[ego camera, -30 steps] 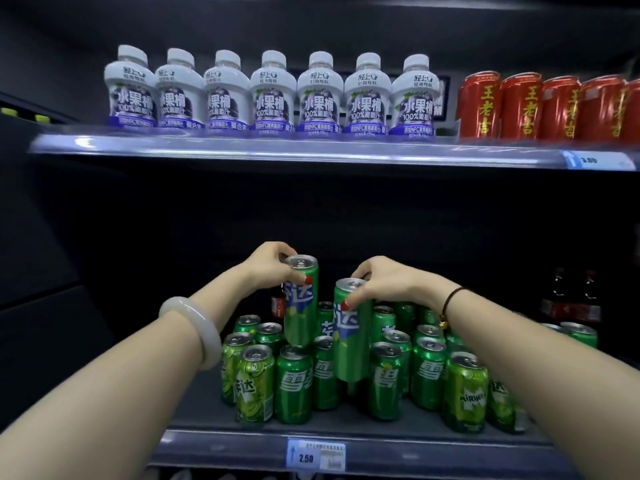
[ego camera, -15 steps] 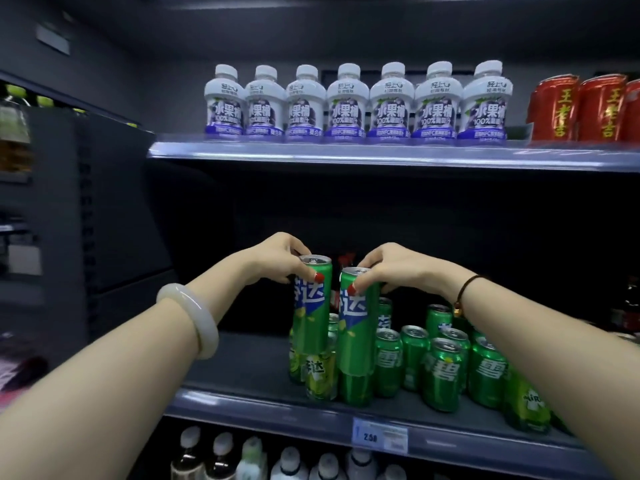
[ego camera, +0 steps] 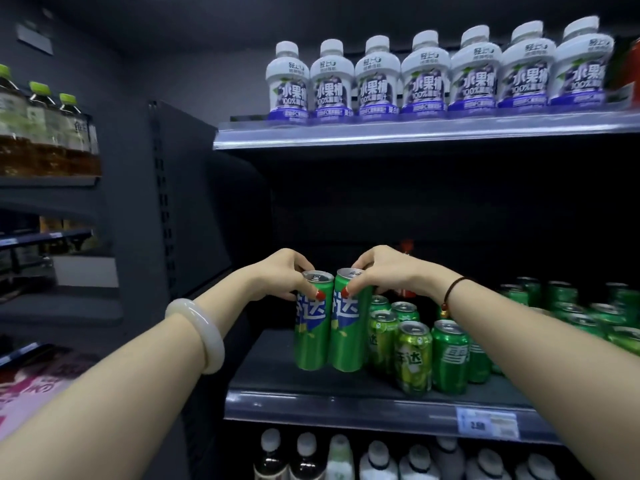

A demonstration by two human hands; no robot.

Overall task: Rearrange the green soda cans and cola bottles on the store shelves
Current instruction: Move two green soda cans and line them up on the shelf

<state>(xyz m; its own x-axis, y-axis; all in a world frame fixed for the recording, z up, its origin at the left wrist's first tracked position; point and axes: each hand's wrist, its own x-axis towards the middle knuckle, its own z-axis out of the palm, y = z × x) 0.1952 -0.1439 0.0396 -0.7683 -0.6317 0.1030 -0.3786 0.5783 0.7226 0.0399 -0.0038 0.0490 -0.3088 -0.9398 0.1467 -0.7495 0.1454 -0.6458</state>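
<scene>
Dark shelf (ego camera: pixel 277 379); short cans (ego camera: pixel 414 355) packed right, white bottles (ego camera: pixel 377 77) above. Left hand (ego camera: pixel 280 273) pinches top of left can (ego camera: pixel 310 341), right hand (ego camera: pixel 388 271) top of right can (ego camera: pixel 348 344).

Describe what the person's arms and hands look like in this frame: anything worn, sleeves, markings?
Both forearms are bare, with no sleeves or gloves in view. The left hand has a smooth, milky-white bangle round its wrist. The right hand has a thin dark cord bracelet with a small reddish bead. The visible thumbnails are painted red.
</scene>
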